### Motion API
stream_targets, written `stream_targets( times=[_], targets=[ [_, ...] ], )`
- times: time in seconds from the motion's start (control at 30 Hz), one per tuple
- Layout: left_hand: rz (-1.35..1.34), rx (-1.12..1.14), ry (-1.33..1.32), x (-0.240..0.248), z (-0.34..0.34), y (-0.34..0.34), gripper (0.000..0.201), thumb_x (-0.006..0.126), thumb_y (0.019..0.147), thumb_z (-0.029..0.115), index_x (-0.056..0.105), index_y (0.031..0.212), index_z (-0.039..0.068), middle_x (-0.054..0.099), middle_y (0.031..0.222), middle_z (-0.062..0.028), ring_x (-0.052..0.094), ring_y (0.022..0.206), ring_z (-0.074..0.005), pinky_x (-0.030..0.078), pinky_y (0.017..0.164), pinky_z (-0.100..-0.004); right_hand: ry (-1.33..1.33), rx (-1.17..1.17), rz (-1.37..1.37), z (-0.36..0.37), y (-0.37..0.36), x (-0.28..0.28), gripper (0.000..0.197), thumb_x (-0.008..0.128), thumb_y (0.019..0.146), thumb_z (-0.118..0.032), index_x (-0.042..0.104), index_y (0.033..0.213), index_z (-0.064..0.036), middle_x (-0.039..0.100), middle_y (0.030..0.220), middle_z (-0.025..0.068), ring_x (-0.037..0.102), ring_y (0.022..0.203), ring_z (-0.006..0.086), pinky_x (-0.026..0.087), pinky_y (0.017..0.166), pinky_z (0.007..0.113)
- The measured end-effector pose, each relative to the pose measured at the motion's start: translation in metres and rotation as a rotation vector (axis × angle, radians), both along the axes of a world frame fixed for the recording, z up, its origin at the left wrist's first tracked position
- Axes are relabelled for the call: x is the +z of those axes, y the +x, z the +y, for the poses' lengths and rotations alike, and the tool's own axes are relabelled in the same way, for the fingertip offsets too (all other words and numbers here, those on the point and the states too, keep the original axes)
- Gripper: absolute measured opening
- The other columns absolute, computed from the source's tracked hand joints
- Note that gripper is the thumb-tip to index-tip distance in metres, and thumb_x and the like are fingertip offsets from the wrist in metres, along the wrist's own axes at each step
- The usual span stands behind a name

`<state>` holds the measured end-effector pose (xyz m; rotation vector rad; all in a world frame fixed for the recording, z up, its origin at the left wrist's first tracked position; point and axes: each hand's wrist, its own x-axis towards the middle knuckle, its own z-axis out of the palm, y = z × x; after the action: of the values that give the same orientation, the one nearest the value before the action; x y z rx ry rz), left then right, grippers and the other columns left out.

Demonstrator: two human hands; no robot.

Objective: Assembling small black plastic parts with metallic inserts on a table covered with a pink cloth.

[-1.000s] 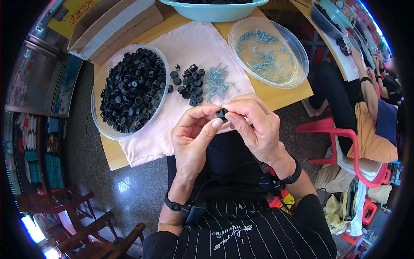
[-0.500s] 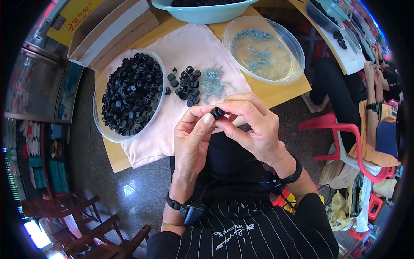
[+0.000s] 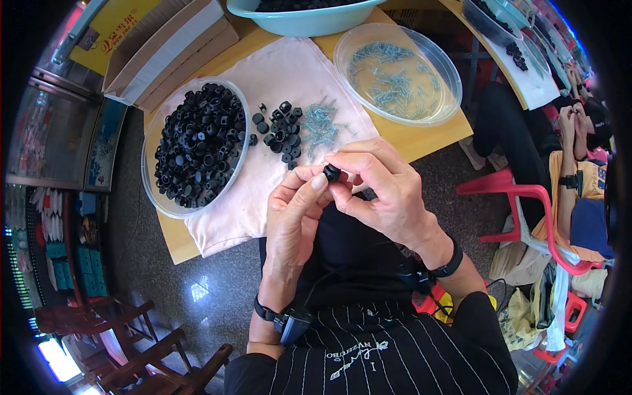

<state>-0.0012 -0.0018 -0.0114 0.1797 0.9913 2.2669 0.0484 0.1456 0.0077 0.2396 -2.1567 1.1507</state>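
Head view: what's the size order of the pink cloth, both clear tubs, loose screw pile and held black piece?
1. Pink cloth
2. Left tub and right tub, too alike to rank
3. Loose screw pile
4. Held black piece

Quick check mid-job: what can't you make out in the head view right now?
All in the head view:
Underside of the black part: hidden by the left hand.
Whether the right hand grips that part or only touches it: too small.
Number of loose screws on the cloth: too small and tangled.
Far side of the light-blue basin: cut off by the top edge.
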Motion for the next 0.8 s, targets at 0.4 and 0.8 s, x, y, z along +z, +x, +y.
stream_targets(
  times=[0.4, 0.8],
  targets=[
    [0.009, 0.005, -0.051, -0.004, -0.001, 0.003, 0.018, 0.061, 0.092, 0.013, 0.061, 0.103, -0.001, 0.066, 0.092, -0.0065, 0.062, 0.085, -0.0120, 0.048, 0.082, -0.0268, -0.003, 0.020, -0.084, 0.000, 0.004, -0.004, 0.025, 0.073, 0.067, 0.003, 0.063, 0.090, -0.0013, 0.062, 0.085, 0.0082, 0.061, 0.077, 0.0211, 0.052, 0.065, 0.029],
    [0.014, -0.068, 0.061, -0.004, 0.004, 0.004, 0.022, 0.056, 0.095, 0.014, 0.059, 0.110, -0.001, 0.065, 0.104, -0.0103, 0.062, 0.098, -0.0170, 0.048, 0.092, -0.0318, -0.046, -0.010, -0.048, 0.003, 0.000, 0.000, 0.027, 0.072, 0.071, 0.001, 0.063, 0.095, -0.0032, 0.063, 0.088, 0.0064, 0.061, 0.076, 0.0164, 0.051, 0.060, 0.026]
  ],
)
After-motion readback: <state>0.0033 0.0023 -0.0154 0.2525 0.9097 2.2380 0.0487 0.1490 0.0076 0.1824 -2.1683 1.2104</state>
